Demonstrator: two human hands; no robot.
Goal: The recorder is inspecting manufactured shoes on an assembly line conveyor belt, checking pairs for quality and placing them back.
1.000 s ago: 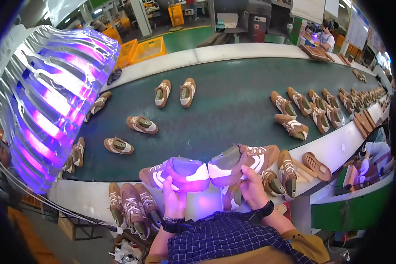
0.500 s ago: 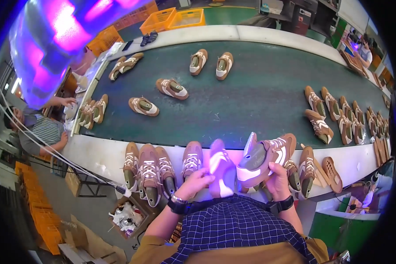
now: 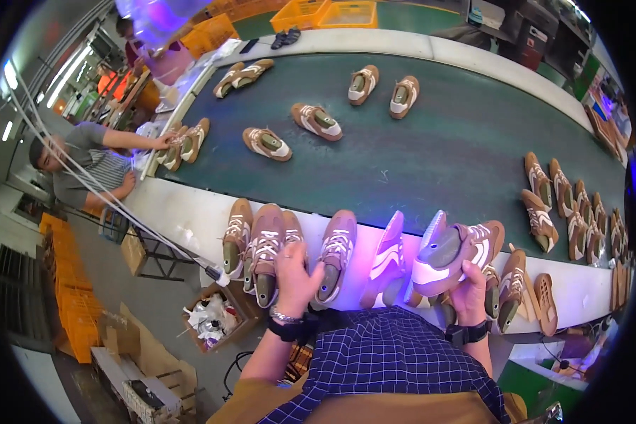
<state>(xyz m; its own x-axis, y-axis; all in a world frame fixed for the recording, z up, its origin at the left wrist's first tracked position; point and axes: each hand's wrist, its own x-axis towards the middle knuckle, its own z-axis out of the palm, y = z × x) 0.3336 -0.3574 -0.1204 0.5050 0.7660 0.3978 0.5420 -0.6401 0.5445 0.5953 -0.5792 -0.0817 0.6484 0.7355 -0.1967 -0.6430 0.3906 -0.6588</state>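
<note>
My right hand (image 3: 469, 295) holds a brown suede sneaker (image 3: 482, 244) with white stripes and laces, and a grey-green last (image 3: 442, 249) shows in its opening. My left hand (image 3: 297, 275) is over the row of shoes at the near edge, its thumb spread from the fingers. It lies between a laced brown sneaker (image 3: 265, 247) and another brown sneaker (image 3: 338, 244); contact with either is unclear. Between my hands, a sneaker lit violet (image 3: 386, 260) rests on its side. More sneakers stand partly hidden behind the held one.
A green conveyor belt (image 3: 403, 166) carries several brown sneakers, with a cluster at the right. A loose sole (image 3: 545, 300) lies on the white ledge (image 3: 180, 212). At the left end, a co-worker's hand (image 3: 164, 141) touches a group of shoes. A box of scraps (image 3: 237, 318) stands below.
My left hand has left the violet-lit sneaker and moved left to the standing shoes. The right hand keeps its sneaker. The co-worker's arm now reaches the shoes. The whole view has shifted.
</note>
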